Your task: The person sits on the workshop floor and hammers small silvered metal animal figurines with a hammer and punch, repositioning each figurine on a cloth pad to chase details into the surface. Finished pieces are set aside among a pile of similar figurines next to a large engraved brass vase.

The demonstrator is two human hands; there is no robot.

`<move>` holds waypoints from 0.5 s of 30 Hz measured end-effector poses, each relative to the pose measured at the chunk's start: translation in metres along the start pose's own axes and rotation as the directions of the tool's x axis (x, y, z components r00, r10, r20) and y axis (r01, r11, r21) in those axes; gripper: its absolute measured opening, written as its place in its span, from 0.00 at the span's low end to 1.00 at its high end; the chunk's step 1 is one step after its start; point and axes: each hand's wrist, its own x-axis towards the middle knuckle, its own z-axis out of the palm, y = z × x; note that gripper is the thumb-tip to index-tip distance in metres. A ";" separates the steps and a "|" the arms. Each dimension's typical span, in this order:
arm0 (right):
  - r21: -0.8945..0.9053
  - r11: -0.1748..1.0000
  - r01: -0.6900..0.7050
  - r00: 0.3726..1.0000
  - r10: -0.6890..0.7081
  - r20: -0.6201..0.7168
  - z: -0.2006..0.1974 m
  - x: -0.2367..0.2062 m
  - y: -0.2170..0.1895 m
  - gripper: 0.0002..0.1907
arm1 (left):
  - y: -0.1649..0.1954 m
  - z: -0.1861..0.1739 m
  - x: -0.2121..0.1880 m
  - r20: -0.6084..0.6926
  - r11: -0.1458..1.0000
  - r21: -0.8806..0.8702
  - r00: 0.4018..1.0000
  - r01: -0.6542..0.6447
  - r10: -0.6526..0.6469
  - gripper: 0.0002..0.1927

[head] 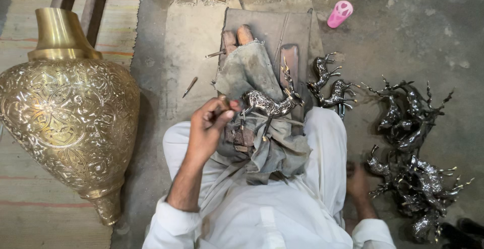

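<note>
Deer pile crowds right; vase blocks left.

This is a metal craftsman's workshop where the work is done sitting on the floor. A large engraved brass vase lies on its side on a woven mat. To the right of the vase a person in white sits on bare concrete floor with a cloth-draped wooden block between the legs. Farther right of the vase, silver deer figurines lie heaped on the floor, and small chisels lie scattered by the block.
</note>
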 end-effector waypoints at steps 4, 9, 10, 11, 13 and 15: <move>-0.115 0.970 0.212 0.976 -0.205 0.075 0.009 -0.022 0.007 0.20 | -0.013 0.024 0.028 0.000 0.909 -0.313 0.957 0.274 -0.289 0.15; -0.063 0.998 -0.003 0.996 0.008 0.084 0.004 -0.016 0.011 0.21 | -0.030 0.042 0.044 0.040 0.918 -0.308 0.967 0.251 -0.251 0.21; 0.091 0.979 -0.180 0.980 0.171 0.102 0.000 -0.014 0.011 0.20 | -0.033 0.046 0.046 0.047 0.942 -0.268 0.980 0.200 -0.195 0.21; 0.235 0.906 -0.351 0.935 0.324 0.148 -0.005 -0.011 0.011 0.22 | -0.037 0.049 0.046 0.053 0.962 -0.228 0.988 0.150 -0.142 0.20; 0.482 0.789 -0.381 0.924 0.337 0.178 -0.012 -0.008 0.010 0.20 | -0.042 0.058 0.047 0.070 0.970 -0.187 0.987 0.158 -0.147 0.18; 0.622 0.684 -0.381 0.923 0.324 0.209 -0.023 0.000 0.005 0.19 | -0.044 0.069 0.049 0.076 0.980 -0.141 0.988 0.142 -0.133 0.18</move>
